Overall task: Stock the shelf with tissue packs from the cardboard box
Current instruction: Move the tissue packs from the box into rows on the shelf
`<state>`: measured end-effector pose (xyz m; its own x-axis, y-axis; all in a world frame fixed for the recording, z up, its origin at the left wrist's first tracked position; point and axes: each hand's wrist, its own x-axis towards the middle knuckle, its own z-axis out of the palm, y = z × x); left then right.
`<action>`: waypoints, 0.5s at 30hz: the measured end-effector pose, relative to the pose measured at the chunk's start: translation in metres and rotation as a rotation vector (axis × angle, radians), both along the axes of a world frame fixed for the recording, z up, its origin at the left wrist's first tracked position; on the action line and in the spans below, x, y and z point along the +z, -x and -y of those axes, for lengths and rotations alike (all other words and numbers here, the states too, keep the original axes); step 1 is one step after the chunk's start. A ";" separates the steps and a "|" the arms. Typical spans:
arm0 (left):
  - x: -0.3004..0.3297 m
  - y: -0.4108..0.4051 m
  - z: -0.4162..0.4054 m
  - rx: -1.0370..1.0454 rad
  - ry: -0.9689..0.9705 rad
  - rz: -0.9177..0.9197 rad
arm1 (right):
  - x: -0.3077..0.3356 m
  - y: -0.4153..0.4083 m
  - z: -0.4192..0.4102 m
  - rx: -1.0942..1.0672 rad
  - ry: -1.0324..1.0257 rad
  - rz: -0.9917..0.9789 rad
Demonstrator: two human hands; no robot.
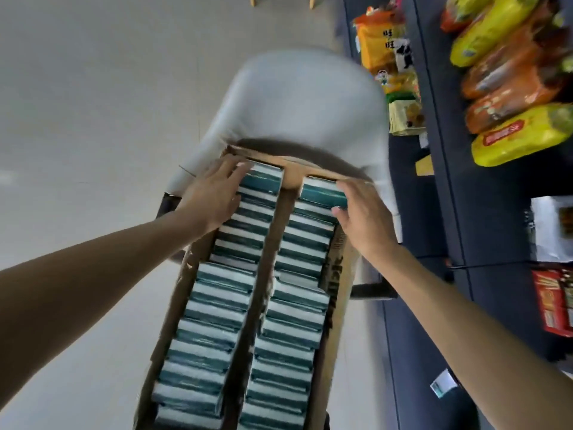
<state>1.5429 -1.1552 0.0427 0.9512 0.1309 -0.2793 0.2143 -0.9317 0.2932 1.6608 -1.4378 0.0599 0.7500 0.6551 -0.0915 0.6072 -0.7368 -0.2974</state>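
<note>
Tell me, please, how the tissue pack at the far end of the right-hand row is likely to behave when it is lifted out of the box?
The far tissue pack looks soft-wrapped, so it will probably squash slightly rather than stay rigid. It seems small, likely light. Its glossy wrap may be slippery, and the right hand touches only its edge. Packed tightly in the cardboard box, neighbours may drag along.

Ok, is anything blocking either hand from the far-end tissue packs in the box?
Nothing visible. The cardboard box is open on top; the left hand already rests on the far pack of the left row, and the right hand touches the right row's far pack.
</note>
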 end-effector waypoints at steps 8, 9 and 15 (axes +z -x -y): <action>-0.036 -0.018 -0.004 -0.110 -0.270 0.144 | -0.038 -0.002 -0.001 -0.050 0.136 0.176; -0.036 -0.017 -0.003 -0.111 -0.273 0.142 | -0.039 -0.001 -0.003 -0.060 0.158 0.191; -0.017 -0.006 -0.003 -0.108 -0.202 0.177 | -0.027 0.007 -0.010 -0.135 0.070 0.152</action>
<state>1.5493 -1.1525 0.0259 0.9943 0.0625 -0.0862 0.0729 -0.9897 0.1235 1.6542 -1.4277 0.0332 0.8390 0.5440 -0.0122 0.5359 -0.8300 -0.1546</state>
